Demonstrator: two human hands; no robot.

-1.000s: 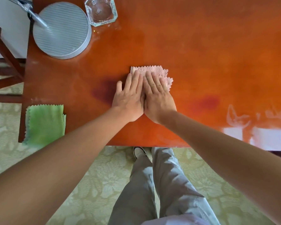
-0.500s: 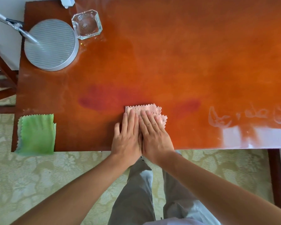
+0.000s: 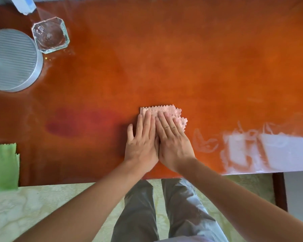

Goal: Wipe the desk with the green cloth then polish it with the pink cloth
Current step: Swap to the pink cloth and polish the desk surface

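The pink cloth (image 3: pixel 162 110) lies folded on the glossy orange-brown desk (image 3: pixel 182 58), a little in from the near edge. My left hand (image 3: pixel 142 145) and my right hand (image 3: pixel 173 144) lie flat side by side on it, fingers together and pressing down. The hands cover most of the cloth; only its far edge and right corner show. The green cloth (image 3: pixel 3 165) lies folded on the desk's near left corner, well apart from both hands.
A round grey ribbed lamp base (image 3: pixel 10 60) and a clear glass dish (image 3: pixel 50 34) stand at the far left. A pale blue object (image 3: pixel 24 4) sits at the far left edge. Bright window glare (image 3: pixel 278 152) lies on the desk's near right part.
Both hands slid the pink cloth toward the near edge, then to the right along the desk. The green cloth has stayed in place.
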